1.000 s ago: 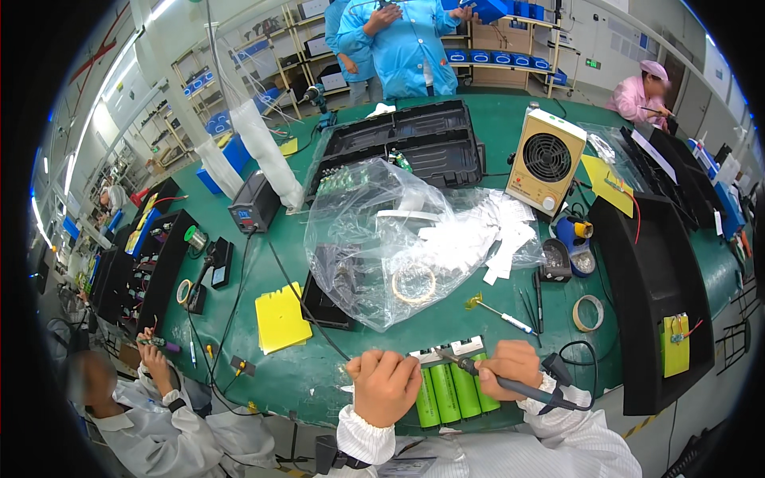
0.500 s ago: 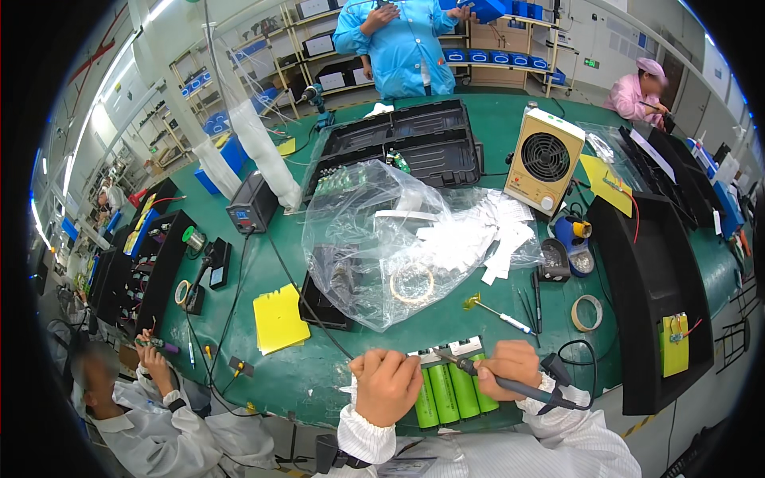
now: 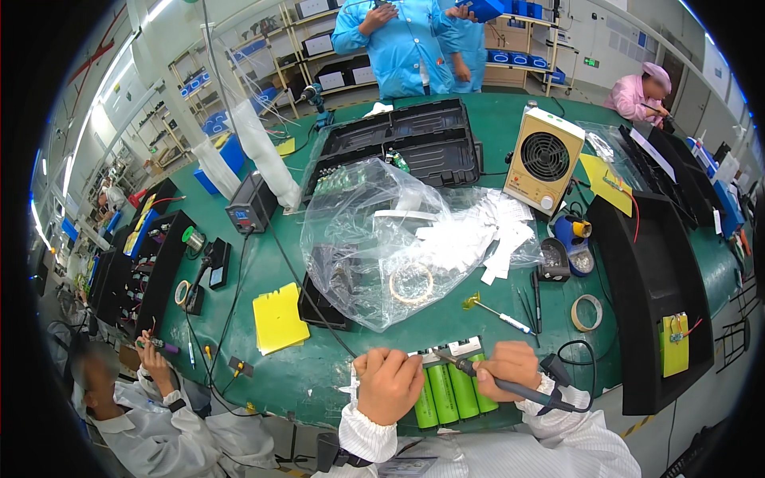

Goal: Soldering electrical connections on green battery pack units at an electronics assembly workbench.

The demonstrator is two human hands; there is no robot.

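Observation:
A row of green cylindrical battery cells [image 3: 451, 393] lies at the table's near edge, with a pale strip [image 3: 465, 346] along its far end. My right hand [image 3: 508, 370] is closed round the handle of a soldering iron [image 3: 522, 390], and the iron's tip rests at or just above that strip. At the left end of the cells my left hand [image 3: 389, 386] is closed, fingertips drawn together beside the strip. Whatever those left fingers pinch, if anything, is hidden.
A clear plastic bag [image 3: 351, 255] with white strips lies ahead, near yellow sheets [image 3: 279, 319]. Rightward are a tape roll [image 3: 586, 313], a fan unit [image 3: 546, 155], a blue iron holder [image 3: 572, 235] and a long black case [image 3: 649, 303]. Someone in white [image 3: 151, 422] works at left.
Both my hands, the iron and the cells stay almost where they were. Across the table, a second person in blue has come into view beside the first.

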